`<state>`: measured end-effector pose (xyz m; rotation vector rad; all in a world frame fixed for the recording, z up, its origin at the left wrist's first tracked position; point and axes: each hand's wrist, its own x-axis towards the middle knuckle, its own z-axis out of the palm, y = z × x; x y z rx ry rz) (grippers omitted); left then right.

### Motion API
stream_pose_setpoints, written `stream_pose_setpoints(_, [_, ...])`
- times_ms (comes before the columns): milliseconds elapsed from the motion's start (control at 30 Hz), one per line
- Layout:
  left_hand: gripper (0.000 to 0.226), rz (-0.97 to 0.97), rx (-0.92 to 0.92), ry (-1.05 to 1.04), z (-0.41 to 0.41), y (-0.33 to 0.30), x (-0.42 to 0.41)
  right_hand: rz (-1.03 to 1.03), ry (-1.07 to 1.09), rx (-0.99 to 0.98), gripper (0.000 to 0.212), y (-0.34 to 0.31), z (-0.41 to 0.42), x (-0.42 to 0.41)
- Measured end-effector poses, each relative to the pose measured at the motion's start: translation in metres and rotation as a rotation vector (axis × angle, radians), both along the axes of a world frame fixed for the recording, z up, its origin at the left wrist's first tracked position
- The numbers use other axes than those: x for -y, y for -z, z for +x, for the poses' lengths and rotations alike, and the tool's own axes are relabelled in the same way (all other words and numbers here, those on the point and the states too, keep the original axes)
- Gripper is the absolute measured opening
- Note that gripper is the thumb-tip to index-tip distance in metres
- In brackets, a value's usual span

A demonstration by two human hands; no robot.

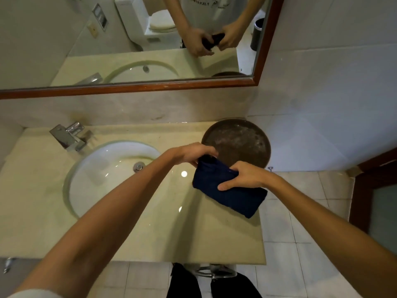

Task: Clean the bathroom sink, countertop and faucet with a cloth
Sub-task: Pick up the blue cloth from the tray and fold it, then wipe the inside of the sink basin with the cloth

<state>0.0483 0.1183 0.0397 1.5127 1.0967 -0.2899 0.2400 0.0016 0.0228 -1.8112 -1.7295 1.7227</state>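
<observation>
A folded dark blue cloth [234, 196] is held over the right end of the beige countertop [193, 237]. My left hand [193, 153] grips the cloth's far corner. My right hand [245, 176] holds its upper edge, thumb on top. The white oval sink [90, 181] with a metal drain lies to the left. The chrome faucet [68, 137] stands at the sink's back left.
A round dark tray [242, 138] sits at the counter's back right corner, just behind my hands. A wood-framed mirror [150, 86] hangs above the backsplash. The counter ends at the right over a tiled floor, with a door frame [361, 190] beyond.
</observation>
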Motion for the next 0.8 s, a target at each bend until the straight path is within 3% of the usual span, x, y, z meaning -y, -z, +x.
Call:
stream_pose_setpoints(100, [0.045,0.275,0.123,-0.291,-0.058,0.031,0.022,0.207,0.259,0.146,0.039,0.009,-0.006,0.037])
stream_pose_setpoints(167, [0.048,0.384,0.077,-0.401,-0.111,0.058,0.039,0.366,0.465,0.298,0.041,0.017,-0.006,0.063])
stream_pose_setpoints(267, [0.049,0.463,-0.161,-0.432,-0.191,0.099,0.063,0.441,0.64,0.593,0.045,0.03,0.002,0.094])
stream_pose_setpoints(367, [0.035,0.567,-0.399,-0.321,-0.259,0.132,0.084,0.387,0.62,0.816,0.039,0.052,-0.004,0.112])
stream_pose_setpoints(433, [0.033,0.603,-0.467,-0.256,-0.292,0.15,0.093,0.311,0.617,0.857,0.031,0.07,-0.016,0.116])
stream_pose_setpoints(600, [0.034,0.627,-0.401,-0.19,-0.325,0.178,0.101,0.291,0.535,0.853,0.041,0.092,-0.054,0.1])
stream_pose_setpoints(800, [0.032,0.65,-0.24,-0.392,-0.332,0.187,0.109,0.452,0.606,0.767,0.031,0.126,-0.117,0.085])
